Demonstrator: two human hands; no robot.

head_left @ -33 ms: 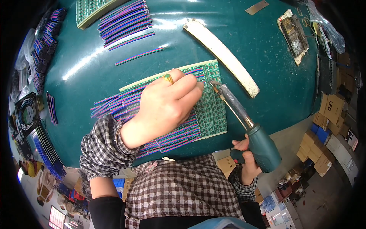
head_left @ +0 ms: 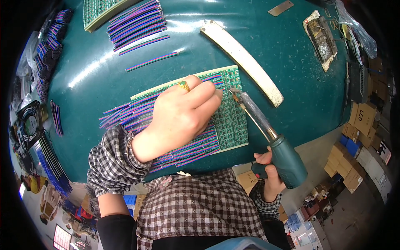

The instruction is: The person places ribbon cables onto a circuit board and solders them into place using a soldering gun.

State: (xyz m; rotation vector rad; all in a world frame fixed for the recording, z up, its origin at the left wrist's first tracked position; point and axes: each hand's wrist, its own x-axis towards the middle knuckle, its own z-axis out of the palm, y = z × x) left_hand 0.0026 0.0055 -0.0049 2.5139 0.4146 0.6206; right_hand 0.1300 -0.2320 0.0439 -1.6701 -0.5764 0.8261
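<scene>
My left hand (head_left: 181, 114), with a ring on one finger, rests over a green circuit board panel (head_left: 233, 121). Its fingers are bent and drawn together; the fingertips point down at the board, and whatever they pinch is hidden beneath them. Rows of multicoloured ribbon wires (head_left: 187, 157) lie across the board and stick out past its left side, some running under my hand. My right hand (head_left: 273, 179) is closed around the handle of a green soldering gun (head_left: 289, 162). The gun's metal tip (head_left: 235, 95) is just right of my left fingertips, over the board.
A curved whitish bar (head_left: 246, 62) lies beyond the board. Loose ribbon wires (head_left: 137, 25) are piled at the back, beside a stack of boards (head_left: 104, 12). A grimy solder tray (head_left: 323, 46) sits at the far right, a small fan (head_left: 30, 125) at the left edge.
</scene>
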